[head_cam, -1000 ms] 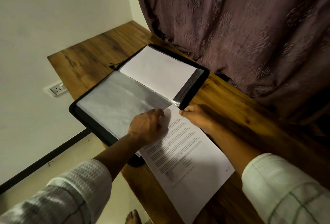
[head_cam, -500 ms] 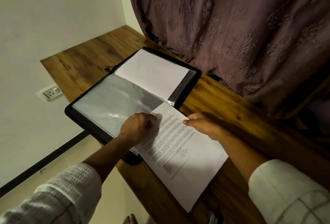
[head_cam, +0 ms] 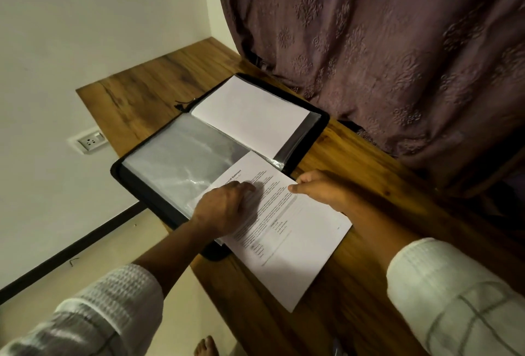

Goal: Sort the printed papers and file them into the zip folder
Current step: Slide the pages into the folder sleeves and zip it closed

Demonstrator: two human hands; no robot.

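Observation:
A black zip folder (head_cam: 150,205) lies open on the wooden table (head_cam: 159,83). Its far page holds a blank white sheet (head_cam: 250,117); its near page is a clear plastic sleeve (head_cam: 176,162). A printed paper (head_cam: 298,247) lies at an angle, its top end over the sleeve's near corner and its lower end on the table. I cannot tell whether that top end is inside the sleeve. My left hand (head_cam: 224,211) rests on the paper's left part, fingers stretched across the text. The paper's right edge is pinched by my right hand (head_cam: 321,188).
A purple patterned curtain (head_cam: 369,43) hangs along the table's far right side. The table's left edge drops to the floor, where a bare foot (head_cam: 206,347) shows. A wall socket (head_cam: 91,141) sits on the white wall at left.
The printed paper has slid up and left, so its top end now reaches further over the clear sleeve. Both hands moved with it.

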